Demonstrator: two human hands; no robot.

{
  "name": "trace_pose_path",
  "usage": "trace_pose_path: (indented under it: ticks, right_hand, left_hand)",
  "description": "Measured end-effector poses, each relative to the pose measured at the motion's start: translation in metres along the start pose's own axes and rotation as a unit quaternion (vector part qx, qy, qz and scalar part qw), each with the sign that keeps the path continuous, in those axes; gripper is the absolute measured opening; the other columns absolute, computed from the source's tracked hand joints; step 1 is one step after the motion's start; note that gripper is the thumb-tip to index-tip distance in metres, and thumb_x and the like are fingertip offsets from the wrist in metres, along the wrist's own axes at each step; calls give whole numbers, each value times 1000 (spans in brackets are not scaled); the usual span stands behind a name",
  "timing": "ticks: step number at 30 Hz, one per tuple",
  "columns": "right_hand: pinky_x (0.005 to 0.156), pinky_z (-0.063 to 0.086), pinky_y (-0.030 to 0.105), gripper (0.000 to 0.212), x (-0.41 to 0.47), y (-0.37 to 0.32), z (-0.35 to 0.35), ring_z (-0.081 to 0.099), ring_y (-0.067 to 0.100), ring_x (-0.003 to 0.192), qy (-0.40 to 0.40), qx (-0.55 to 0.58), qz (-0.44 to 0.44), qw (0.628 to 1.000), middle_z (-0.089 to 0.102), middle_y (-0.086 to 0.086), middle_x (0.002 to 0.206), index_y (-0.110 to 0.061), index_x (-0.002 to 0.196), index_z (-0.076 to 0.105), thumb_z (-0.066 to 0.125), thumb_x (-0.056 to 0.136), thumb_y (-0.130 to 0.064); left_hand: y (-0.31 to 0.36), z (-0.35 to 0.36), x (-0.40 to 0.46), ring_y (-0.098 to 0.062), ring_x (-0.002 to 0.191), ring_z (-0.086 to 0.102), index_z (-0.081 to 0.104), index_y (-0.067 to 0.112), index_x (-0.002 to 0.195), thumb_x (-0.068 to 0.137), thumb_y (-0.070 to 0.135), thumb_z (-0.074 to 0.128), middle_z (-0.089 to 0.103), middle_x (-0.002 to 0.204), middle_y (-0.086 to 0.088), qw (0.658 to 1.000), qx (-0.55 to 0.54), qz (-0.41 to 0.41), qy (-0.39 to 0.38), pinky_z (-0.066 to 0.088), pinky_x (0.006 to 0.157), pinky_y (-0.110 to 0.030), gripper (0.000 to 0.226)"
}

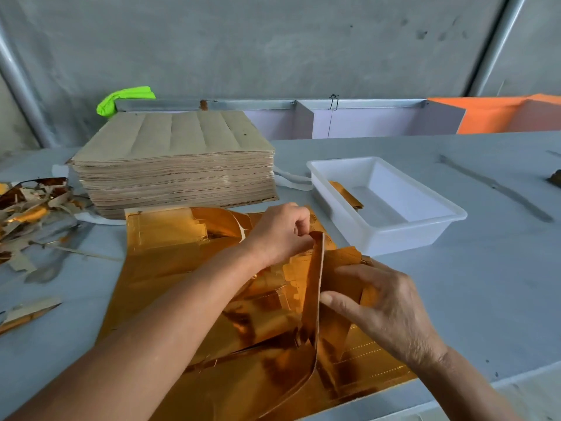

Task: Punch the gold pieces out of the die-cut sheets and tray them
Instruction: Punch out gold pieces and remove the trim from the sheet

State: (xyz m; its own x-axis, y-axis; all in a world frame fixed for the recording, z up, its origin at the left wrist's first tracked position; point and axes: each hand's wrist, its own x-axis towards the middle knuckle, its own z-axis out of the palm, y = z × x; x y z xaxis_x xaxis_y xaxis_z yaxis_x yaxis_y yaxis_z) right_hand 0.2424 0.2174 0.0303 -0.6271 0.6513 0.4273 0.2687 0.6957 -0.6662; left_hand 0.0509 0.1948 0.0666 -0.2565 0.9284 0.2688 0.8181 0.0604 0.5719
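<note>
Stack (pixel 174 161) behind; tray (pixel 394 226) possibly near-empty.

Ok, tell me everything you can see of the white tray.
The white tray is a rectangular, plastic-looking bin with a flared rim and sloped walls. It sits flat on the grey table, right of the brown sheet stack. Inside, a few gold pieces lean against its left wall. Neither hand touches it.

A shiny gold sheet (pixel 170 268) lies flat on the table, part of it torn and bent upright along a curled strip at the centre. At two o'clock from it stands a white tray (pixel 425 229), holding a few gold pieces (pixel 346 194) against its left wall.
</note>
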Motion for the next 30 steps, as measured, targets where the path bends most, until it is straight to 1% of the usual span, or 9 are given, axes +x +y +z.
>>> trace_pose_path:
  ticks: [2, 8, 11, 14, 17, 20, 25, 27, 30]
  right_hand:
    - [69, 50, 6, 75, 1, -1, 3, 62, -2, 84, 8, 3, 5, 1000, 64, -15, 95, -20, 104, 72, 55, 62, -80]
    - [55, 53, 16, 49, 5, -8, 10, 64, 5, 68, -4, 31, -12, 999, 65, -9, 75, -26, 81, 67, 57, 69, -72]
    - [54, 56, 23, 54, 8, -3, 8, 66, 12, 62, 3, 51, 31, 998, 67, 0, 72, -11, 80, 70, 55, 70, -62]
    - [52, 52, 13, 24, 9, 4, 11, 65, 8, 60, 17, 39, 47, 998, 64, -7, 69, -18, 74, 65, 57, 83, -39]
    - [52, 49, 8, 19, 11, 10, 17, 63, 8, 58, 37, 10, 76, 996, 63, -8, 71, -17, 74, 62, 58, 90, -25]
    - [50, 51, 15, 26, 13, 9, 15, 63, 9, 55, 29, 35, 71, 996, 63, -9, 65, -18, 70, 65, 56, 87, -36]
    - [51, 38, 11, 49, 14, 11, 10, 49, 2, 47, 24, 163, 75, 984, 46, -11, 46, -9, 73, 74, 48, 83, -50]
    - [56, 45, 8, 35, 14, 11, 12, 62, -3, 65, 4, 157, 70, 985, 62, -19, 61, -25, 81, 75, 55, 75, -53]
    - [63, 49, 7, 28, 14, 4, 17, 63, -13, 84, -6, 145, 70, 987, 65, -34, 79, -46, 83, 66, 60, 62, -63]
  left_hand:
    - [4, 7, -2, -22, 74, 59, 57, 7, 67, 77, 18, 72, 63, 80, -6, 1000, -7, -3, 17, 51, 65, -36, 21]
    - [4, 22, -4, -12, 59, 42, 43, 16, 60, 74, 0, 66, 51, 64, 0, 996, 18, -27, 78, 40, 53, -32, 31]
    - [2, 18, -7, -9, 72, 53, 54, 16, 84, 78, 3, 67, 58, 80, 2, 998, -44, -23, 42, 42, 57, -14, 20]
    - [2, 9, -11, -6, 89, 58, 59, 18, 112, 79, 10, 71, 63, 96, 3, 996, -91, 20, -17, 45, 74, -7, 35]
    - [7, 4, -13, -6, 85, 57, 70, 14, 91, 79, 12, 75, 62, 91, 4, 995, -78, 59, -5, 45, 76, -9, 12]
    - [7, 2, -13, -2, 75, 56, 67, 12, 75, 79, 8, 74, 60, 82, 7, 996, -71, 60, -2, 44, 69, -7, 9]
    - [-1, 2, -13, -3, 76, 62, 64, 12, 82, 86, 6, 66, 65, 79, 4, 994, -104, 12, 19, 52, 71, -16, 7]
    - [-2, 4, -15, -14, 81, 65, 64, 9, 83, 86, 7, 67, 67, 83, -2, 993, -114, -4, 33, 54, 76, -26, 4]
    - [1, 10, -18, -12, 71, 59, 63, 9, 76, 83, 15, 71, 64, 75, 1, 995, -76, 13, 58, 48, 63, -15, 12]
